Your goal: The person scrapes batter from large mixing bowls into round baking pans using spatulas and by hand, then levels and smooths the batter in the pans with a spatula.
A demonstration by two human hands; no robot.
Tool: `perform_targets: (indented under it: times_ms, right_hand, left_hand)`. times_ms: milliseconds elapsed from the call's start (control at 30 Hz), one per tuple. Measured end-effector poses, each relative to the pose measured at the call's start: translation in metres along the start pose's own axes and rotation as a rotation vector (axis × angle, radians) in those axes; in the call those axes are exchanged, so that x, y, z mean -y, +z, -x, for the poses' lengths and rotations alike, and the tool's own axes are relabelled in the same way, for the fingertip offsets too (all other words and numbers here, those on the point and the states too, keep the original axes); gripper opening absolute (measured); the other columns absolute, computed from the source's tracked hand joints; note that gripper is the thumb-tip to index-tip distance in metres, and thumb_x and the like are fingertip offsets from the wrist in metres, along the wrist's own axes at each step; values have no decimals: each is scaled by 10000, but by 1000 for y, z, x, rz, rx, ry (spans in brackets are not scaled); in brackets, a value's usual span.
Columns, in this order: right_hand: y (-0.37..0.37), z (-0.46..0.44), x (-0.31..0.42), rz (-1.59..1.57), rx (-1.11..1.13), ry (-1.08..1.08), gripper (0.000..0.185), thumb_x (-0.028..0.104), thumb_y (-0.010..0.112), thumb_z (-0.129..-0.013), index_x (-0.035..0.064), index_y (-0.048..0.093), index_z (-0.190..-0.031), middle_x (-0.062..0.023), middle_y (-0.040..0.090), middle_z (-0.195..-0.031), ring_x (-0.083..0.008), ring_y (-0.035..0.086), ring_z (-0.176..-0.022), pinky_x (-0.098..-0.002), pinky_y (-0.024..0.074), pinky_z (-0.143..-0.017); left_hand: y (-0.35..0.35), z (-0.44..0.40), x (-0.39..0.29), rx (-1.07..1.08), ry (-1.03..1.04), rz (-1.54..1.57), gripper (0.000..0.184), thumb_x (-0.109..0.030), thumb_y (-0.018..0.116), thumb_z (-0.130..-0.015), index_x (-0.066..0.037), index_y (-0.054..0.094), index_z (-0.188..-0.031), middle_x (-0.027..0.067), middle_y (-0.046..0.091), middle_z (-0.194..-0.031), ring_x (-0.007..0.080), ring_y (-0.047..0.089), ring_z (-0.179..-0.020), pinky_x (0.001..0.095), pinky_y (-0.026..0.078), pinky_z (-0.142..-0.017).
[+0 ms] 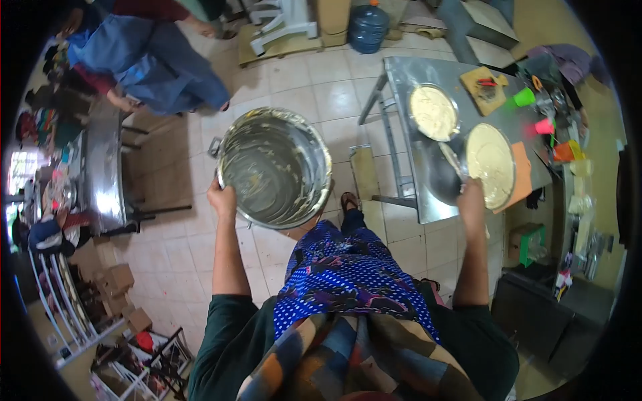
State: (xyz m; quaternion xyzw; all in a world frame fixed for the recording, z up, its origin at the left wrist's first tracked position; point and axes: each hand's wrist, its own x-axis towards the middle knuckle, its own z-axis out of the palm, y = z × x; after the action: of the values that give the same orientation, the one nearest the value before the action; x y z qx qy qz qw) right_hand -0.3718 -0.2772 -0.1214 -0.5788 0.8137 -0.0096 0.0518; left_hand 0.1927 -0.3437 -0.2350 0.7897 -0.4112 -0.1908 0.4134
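Observation:
My left hand (222, 198) grips the rim of a large metal pot (267, 175), whose open mouth faces me. Pale batter is smeared over its inner wall and rim. Over the metal table, my right hand (471, 195) is closed on the handle of a spatula (451, 158) with pale residue on its blade. Just right of the spatula lies a round pan of pale batter (490, 164). A second round pan of batter (433, 112) sits farther back on the table.
The metal table (399, 72) also bears a wooden board (486, 100), a green cup (523, 97) and a pink cup (544, 126). A person in blue (144, 57) stands at the upper left beside another metal table (105, 170). A blue water jug (368, 30) is at the back.

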Motion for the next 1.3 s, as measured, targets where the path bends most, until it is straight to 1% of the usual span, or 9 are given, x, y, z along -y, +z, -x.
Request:
perform_targets:
  times_ms: [33,200,433,600,733,867,933,1167,1300]
  right_hand:
    - [-6,-2,1,-11,20,-32,273,9,481,-808,-12,573,-1064,-184,546,-1031,-318,585,-879,-400,498,-748]
    - [7,-10,50,-1891,685,386,373,179,465,-924,87,447,-1286,-122,586,-921,-152,543,-695,-300,467,-609]
    - [70,-13,145,-1793,1527,379,373,187,458,-941,77,403,-1294,-97,547,-846,-134,512,-634,-274,454,-565]
    - [90,-56,187,-1210,1557,221,259,123,433,-946,45,441,-1193,-58,526,-795,-85,475,-552,-199,408,-462]
    - [87,-80,228,-1202,1536,201,218,126,418,-944,92,482,-1150,-9,498,-727,-49,431,-486,-202,383,-416]
    - [118,-118,249,-441,1346,-190,152,179,428,-955,156,526,-1070,-15,473,-635,-130,485,-519,-311,428,-429]
    - [131,-141,261,-18,309,-1290,135,118,468,-893,129,545,-1004,-83,535,-695,-226,569,-593,-368,465,-479]
    - [93,-206,374,419,-197,-1591,152,95,509,-792,59,541,-937,-114,541,-784,-269,616,-700,-373,516,-544]
    - [132,-221,345,436,-108,-1540,163,76,500,-805,52,545,-960,-133,556,-800,-268,622,-640,-382,508,-495]
  left_hand:
    - [0,-2,1,3,3,22,322,20,477,-654,66,650,-922,66,640,-756,108,544,-659,261,446,-602]
    - [8,-37,19,36,31,4,346,19,480,-656,50,655,-953,57,629,-745,107,545,-656,254,441,-593]
    - [24,-81,8,157,-12,-26,318,29,486,-669,27,663,-933,38,626,-729,120,552,-648,243,432,-602]
    - [25,-89,-25,142,-24,-142,331,-74,539,-644,-28,676,-941,190,666,-826,291,656,-780,338,480,-730]
    - [27,-98,-31,216,-75,-271,380,-122,565,-656,-49,664,-1016,193,659,-927,317,638,-884,366,480,-784]
    - [33,-105,-23,194,-25,-251,383,-127,572,-663,-97,666,-1032,178,657,-956,325,621,-934,389,478,-822]
    - [26,-104,-41,237,-34,-309,358,-68,543,-647,-49,680,-977,197,662,-836,294,653,-793,349,485,-750]
    - [26,-102,-47,257,11,-330,370,-65,557,-639,-49,673,-990,206,652,-885,330,639,-858,376,484,-780]
    - [25,-105,-41,291,26,-363,335,-105,578,-662,-133,683,-979,157,655,-955,335,609,-937,407,479,-814]
